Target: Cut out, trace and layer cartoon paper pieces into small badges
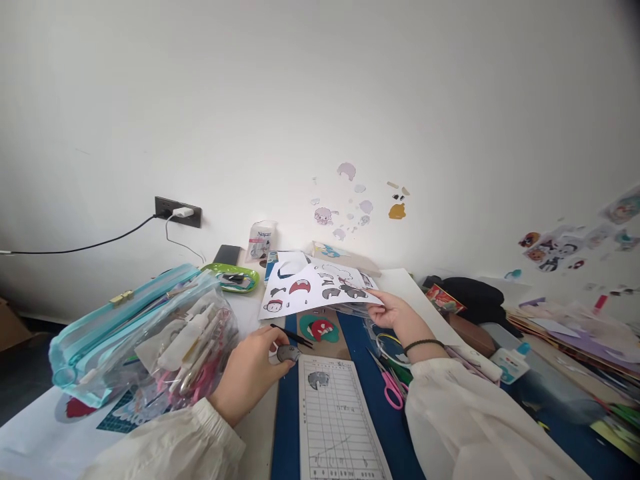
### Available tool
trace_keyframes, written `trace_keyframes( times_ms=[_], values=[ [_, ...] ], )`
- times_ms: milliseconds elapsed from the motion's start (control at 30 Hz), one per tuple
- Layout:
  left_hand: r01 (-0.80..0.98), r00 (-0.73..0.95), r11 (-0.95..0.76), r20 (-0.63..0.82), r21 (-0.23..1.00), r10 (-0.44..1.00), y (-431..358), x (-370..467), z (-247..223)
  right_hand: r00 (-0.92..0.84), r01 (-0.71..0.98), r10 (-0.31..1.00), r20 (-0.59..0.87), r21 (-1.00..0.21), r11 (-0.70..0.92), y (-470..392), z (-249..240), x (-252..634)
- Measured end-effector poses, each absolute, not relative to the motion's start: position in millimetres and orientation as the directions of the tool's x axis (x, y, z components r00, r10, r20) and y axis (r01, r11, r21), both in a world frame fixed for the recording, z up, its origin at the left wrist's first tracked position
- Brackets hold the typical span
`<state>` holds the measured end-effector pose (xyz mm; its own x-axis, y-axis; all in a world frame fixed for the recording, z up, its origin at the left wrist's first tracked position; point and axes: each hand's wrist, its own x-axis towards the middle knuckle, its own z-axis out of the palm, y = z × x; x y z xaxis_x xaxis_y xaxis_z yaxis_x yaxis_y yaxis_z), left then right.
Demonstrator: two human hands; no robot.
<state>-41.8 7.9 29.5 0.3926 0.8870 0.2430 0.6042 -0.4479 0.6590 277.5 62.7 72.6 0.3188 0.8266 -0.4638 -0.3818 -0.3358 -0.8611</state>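
My left hand (255, 363) is closed, pinching a small grey paper cutout (289, 353) between thumb and fingers. Black tweezers (297, 337) stick out from the same hand, pointing right. A white printed sheet (315, 287) with cartoon shapes is gripped at its right edge by my right hand (390, 312), held above the desk. Under the sheet lies a brown card (343, 350) with a red and teal picture. Nearer me, a lined paper pad (333, 433) has another grey cutout (319, 380) on it. Pink-handled scissors (391, 387) rest below my right wrist.
On the left are a light-blue zip pencil case (83, 340) and a clear bag of tools (187, 353). A green tray (253, 283) stands behind them. To the right are a glue bottle (510, 363) and stacked papers (575, 327). Stickers dot the wall (250, 100).
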Motion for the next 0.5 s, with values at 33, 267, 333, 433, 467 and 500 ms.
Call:
trace_keyframes(
  times_ms=[33, 267, 333, 433, 467, 500],
  values=[
    [0.604, 0.394, -0.447, 0.241, 0.66, 0.887, 8.1, -41.8, 29.1, 0.312, -0.401, 0.827, -0.467, -0.854, -0.331, 63.2, 73.2, 276.4],
    [0.598, 0.393, -0.45, 0.247, 0.664, 0.886, 8.6, -42.2, 26.7, 0.266, -0.498, 0.847, -0.46, -0.818, -0.288, 73.4, 78.5, 267.8],
    [0.599, 0.381, -0.448, 0.256, 0.663, 0.888, 8.9, -42.9, 25.3, 0.256, -0.511, 0.857, -0.447, -0.815, -0.273, 79.8, 80.4, 265.1],
    [0.6, 0.366, -0.448, 0.27, 0.663, 0.89, 10.2, -43.7, 22.6, 0.246, -0.518, 0.869, -0.429, -0.816, -0.255, 89.1, 82.0, 262.3],
    [0.599, 0.366, -0.449, 0.272, 0.663, 0.89, 10.8, -43.7, 21.7, 0.246, -0.517, 0.872, -0.423, -0.818, -0.251, 91.5, 81.9, 261.9],
    [0.598, 0.367, -0.45, 0.273, 0.663, 0.889, 11.3, -43.6, 20.8, 0.247, -0.515, 0.875, -0.417, -0.821, -0.246, 93.5, 81.6, 261.8]
  ],
)
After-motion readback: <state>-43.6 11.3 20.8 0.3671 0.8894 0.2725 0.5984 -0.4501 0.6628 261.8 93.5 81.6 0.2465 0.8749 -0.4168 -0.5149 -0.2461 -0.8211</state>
